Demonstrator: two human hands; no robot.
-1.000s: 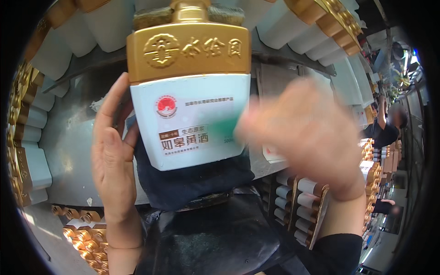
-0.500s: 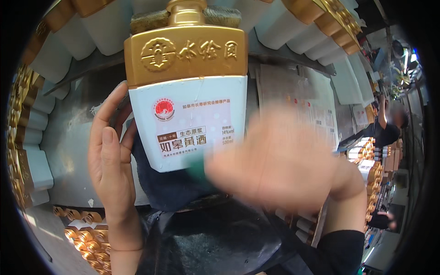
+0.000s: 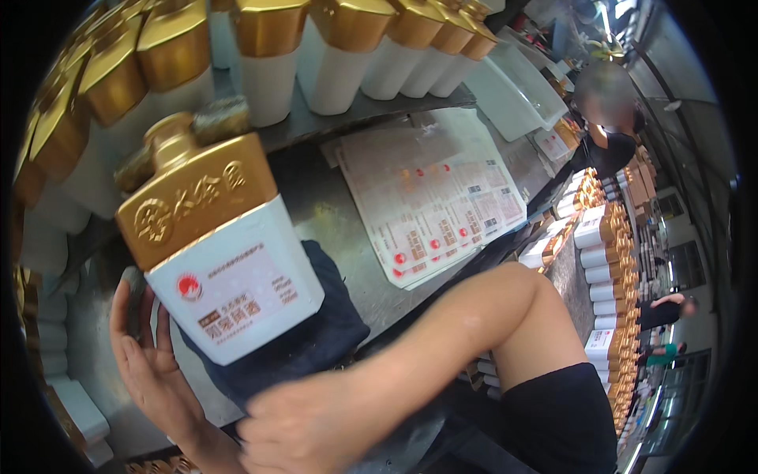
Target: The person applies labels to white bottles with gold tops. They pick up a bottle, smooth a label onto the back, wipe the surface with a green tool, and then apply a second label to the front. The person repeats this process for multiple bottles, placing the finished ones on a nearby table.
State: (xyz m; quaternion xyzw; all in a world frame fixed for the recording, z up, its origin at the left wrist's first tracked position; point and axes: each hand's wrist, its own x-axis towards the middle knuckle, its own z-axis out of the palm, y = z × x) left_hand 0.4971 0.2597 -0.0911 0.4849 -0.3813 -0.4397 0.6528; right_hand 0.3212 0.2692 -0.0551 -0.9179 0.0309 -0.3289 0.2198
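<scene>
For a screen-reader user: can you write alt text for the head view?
A left hand steadies a white, gold-topped bottle on a dark cloth, while the right hand reaches across below it. Label sheets lie on the metal table beside rows of similar bottles.

Single head-worn fisheye, steeply downward, seemingly very close above the metal worktop.

Label sheets on metal table; bottle rows behind.

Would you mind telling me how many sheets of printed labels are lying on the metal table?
1 spread that I can tell: the label sheets lie fanned on the metal table, right of the bottle at the left hand. Overlapping sheets may be hidden underneath.
</scene>
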